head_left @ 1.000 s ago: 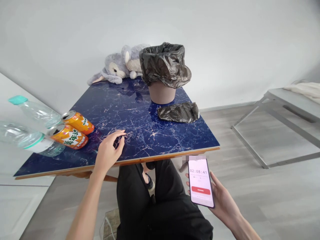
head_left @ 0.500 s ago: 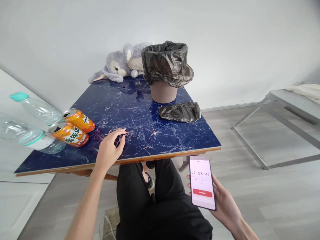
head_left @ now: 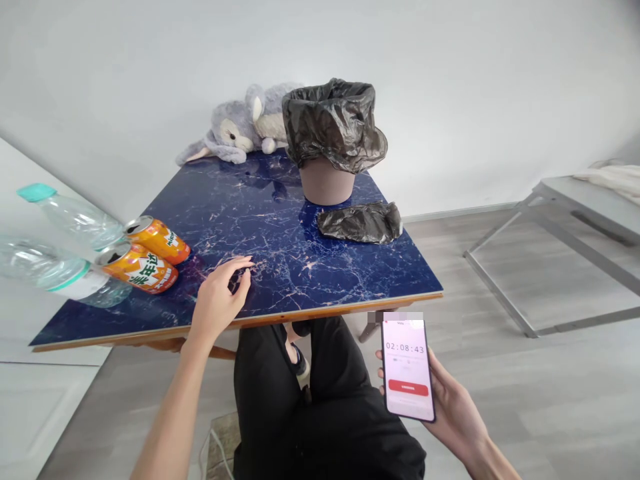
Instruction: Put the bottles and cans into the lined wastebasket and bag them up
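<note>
My left hand [head_left: 223, 293] rests on the front part of the blue marbled table [head_left: 270, 287], its fingers curved and apart with nothing between them. To its left stand two orange cans [head_left: 143, 267] with open tops, and beyond them two clear plastic bottles [head_left: 85, 220]. My right hand [head_left: 453, 407] is past the table's front edge, wrapped round a phone [head_left: 409, 373] whose lit screen shows 02:08:43 and a red button. A bin [head_left: 327, 183] lined with a black bag [head_left: 333, 127] stands toward the back. In front of it lies a folded black bag [head_left: 360, 223].
A grey plush toy [head_left: 233, 130] lies at the table's back left, near the wall. On the right is a grey folding table or stand [head_left: 590, 200] with a pale cloth [head_left: 615, 180] on it. My black-trousered legs [head_left: 325, 427] are below the table edge.
The phone in my right hand has shifted slightly to the right, and its display has gone from 02:08:42 to 02:08:43. My left hand stays where it was.
</note>
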The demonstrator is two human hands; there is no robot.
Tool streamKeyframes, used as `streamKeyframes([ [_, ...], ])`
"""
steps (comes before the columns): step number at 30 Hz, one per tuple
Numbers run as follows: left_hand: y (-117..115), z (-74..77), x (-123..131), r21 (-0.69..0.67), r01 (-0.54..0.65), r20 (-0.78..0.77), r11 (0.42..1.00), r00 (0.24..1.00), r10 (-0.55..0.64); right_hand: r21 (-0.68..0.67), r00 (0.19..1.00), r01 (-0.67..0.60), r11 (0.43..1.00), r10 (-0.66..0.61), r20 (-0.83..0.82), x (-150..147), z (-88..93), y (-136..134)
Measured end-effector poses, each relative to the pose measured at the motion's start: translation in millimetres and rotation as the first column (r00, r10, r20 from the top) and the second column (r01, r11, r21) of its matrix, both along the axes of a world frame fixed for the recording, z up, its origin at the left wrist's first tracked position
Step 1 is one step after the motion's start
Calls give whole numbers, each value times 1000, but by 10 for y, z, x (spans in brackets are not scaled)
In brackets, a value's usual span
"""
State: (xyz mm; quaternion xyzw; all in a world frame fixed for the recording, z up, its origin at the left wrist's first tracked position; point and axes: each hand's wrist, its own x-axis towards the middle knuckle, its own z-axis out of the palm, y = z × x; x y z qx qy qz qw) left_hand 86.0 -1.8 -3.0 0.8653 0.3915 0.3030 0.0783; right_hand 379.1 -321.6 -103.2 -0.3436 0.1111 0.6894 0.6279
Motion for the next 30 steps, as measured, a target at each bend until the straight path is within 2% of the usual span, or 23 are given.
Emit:
streamKeyframes([
  [17, 2, 4, -4, -15, -4, -3, 1000, 1000, 3, 7, 997, 11, 1000, -10, -71, 11, 8, -16],
  [30, 3, 3, -13, 1, 10, -1, 1000, 1000, -10, 9, 998, 18, 1000, -17, -63, -11, 14, -10],
])
